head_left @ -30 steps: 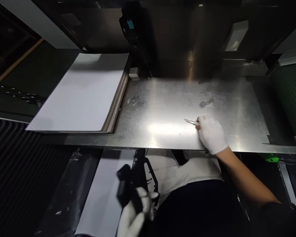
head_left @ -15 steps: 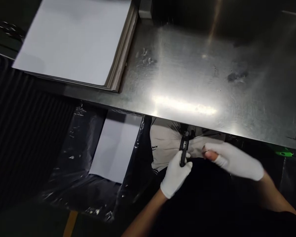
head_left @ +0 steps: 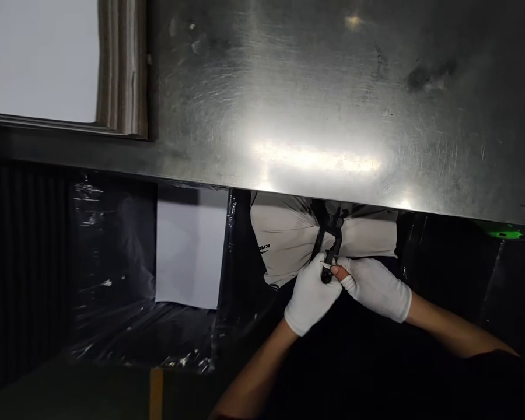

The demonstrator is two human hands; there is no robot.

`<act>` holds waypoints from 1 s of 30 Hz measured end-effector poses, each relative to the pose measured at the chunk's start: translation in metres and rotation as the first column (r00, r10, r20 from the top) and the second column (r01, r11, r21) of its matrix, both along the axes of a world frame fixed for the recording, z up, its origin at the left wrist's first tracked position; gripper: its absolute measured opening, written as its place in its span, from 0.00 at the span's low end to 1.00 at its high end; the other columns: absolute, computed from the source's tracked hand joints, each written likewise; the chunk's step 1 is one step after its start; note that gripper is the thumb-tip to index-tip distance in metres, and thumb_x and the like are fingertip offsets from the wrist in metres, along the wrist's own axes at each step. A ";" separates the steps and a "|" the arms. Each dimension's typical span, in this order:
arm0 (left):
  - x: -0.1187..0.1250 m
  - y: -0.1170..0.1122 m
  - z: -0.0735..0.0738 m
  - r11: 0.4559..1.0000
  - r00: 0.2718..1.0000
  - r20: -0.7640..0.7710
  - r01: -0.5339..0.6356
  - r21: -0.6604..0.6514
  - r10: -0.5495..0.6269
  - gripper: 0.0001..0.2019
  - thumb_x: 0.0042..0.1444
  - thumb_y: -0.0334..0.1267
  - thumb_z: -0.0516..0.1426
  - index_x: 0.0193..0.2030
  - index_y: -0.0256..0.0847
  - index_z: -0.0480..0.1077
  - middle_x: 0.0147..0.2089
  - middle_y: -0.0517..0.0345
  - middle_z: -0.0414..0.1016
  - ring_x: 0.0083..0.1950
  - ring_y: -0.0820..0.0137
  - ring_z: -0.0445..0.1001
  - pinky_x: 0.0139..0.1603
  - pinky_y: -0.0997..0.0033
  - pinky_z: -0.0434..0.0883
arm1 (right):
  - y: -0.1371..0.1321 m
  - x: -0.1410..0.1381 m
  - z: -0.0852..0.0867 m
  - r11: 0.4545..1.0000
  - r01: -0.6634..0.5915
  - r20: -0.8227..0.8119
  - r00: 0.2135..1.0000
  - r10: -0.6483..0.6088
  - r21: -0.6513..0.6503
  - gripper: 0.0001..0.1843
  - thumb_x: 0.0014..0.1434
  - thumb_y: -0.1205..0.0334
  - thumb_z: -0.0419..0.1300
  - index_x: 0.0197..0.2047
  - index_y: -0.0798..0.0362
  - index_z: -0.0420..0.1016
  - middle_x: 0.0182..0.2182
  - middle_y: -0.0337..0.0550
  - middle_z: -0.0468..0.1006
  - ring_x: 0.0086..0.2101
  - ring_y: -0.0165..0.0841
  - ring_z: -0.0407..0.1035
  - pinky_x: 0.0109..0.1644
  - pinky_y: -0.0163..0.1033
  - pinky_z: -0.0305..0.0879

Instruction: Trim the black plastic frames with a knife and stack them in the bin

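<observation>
My left hand [head_left: 312,297], in a white glove, is closed around a slim black tool [head_left: 329,256] held over my lap. The tool's exact kind is unclear. From the other side my right hand [head_left: 371,286], gloved with the thumb tip bare, meets the tool's near end in a pinch. A small pale sliver shows between the hands, too small to name. Just beyond the tool is a black strap-like piece [head_left: 338,233], lying over light grey shorts [head_left: 284,233]. Whether the tool joins that piece cannot be made out.
A metal table [head_left: 315,105] spans the view, its front edge just beyond my lap. A thick stack of white-topped sheets [head_left: 39,64] rests at its left. Below, a white sheet [head_left: 190,251] lies in a black plastic-lined container [head_left: 114,332]. A green object [head_left: 505,234] sits under the edge at right.
My right hand has moved left and now meets the tool beside my left hand. My view has turned and shifted, so the stack sits farther left.
</observation>
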State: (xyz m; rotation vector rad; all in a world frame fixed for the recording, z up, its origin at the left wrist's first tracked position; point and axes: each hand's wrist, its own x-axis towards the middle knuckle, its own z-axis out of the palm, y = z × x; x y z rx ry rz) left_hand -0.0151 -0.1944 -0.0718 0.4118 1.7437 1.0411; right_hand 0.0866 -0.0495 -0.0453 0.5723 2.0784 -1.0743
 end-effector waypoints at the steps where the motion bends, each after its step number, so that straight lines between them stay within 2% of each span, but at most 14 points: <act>1: 0.000 0.000 -0.001 1.000 1.000 -0.011 0.005 -0.003 -0.005 0.03 0.57 0.34 0.56 0.35 0.44 0.64 0.33 0.62 0.69 0.36 0.68 0.69 0.42 0.66 0.68 | -0.001 0.000 -0.001 1.000 0.011 0.006 1.000 -0.011 -0.007 0.28 0.83 0.43 0.43 0.54 0.52 0.78 0.41 0.47 0.86 0.41 0.41 0.82 0.48 0.42 0.72; 8: 0.002 0.001 -0.005 0.999 1.000 0.013 -0.022 -0.023 0.022 0.03 0.59 0.37 0.56 0.35 0.44 0.66 0.34 0.60 0.71 0.38 0.67 0.71 0.44 0.64 0.69 | -0.013 0.005 -0.010 0.993 0.117 0.007 0.993 -0.117 -0.017 0.27 0.84 0.47 0.42 0.60 0.52 0.78 0.43 0.47 0.87 0.42 0.39 0.84 0.47 0.40 0.74; 13: 0.004 0.001 -0.007 0.998 0.999 -0.006 -0.036 -0.060 0.035 0.03 0.57 0.35 0.57 0.34 0.44 0.65 0.32 0.62 0.69 0.34 0.69 0.67 0.40 0.66 0.67 | -0.018 0.004 -0.008 0.989 0.145 0.037 0.989 -0.145 0.003 0.27 0.84 0.45 0.42 0.57 0.50 0.79 0.43 0.47 0.88 0.43 0.39 0.84 0.47 0.37 0.74; 17: 0.006 0.001 -0.005 0.997 0.999 -0.004 -0.041 -0.067 0.041 0.02 0.58 0.36 0.57 0.35 0.44 0.67 0.32 0.62 0.70 0.35 0.69 0.67 0.40 0.66 0.67 | -0.020 0.004 -0.006 0.988 0.155 0.056 0.986 -0.156 0.020 0.27 0.84 0.45 0.42 0.57 0.50 0.79 0.41 0.47 0.87 0.40 0.38 0.84 0.45 0.37 0.72; 25: 0.007 0.004 -0.002 0.995 0.997 -0.008 -0.073 -0.074 0.073 0.04 0.56 0.33 0.58 0.33 0.44 0.66 0.30 0.63 0.69 0.33 0.70 0.66 0.39 0.67 0.67 | -0.025 0.014 -0.017 0.983 0.182 0.013 0.983 -0.182 0.002 0.30 0.83 0.42 0.39 0.50 0.51 0.76 0.37 0.47 0.85 0.37 0.39 0.81 0.42 0.39 0.68; 30: 0.010 0.002 -0.003 0.993 0.995 -0.042 -0.092 -0.079 0.089 0.08 0.58 0.35 0.58 0.30 0.44 0.63 0.28 0.64 0.65 0.31 0.71 0.64 0.36 0.68 0.63 | -0.025 0.012 -0.014 0.973 0.226 -0.015 0.974 -0.225 0.042 0.30 0.83 0.41 0.38 0.46 0.51 0.73 0.34 0.45 0.82 0.32 0.37 0.77 0.36 0.38 0.65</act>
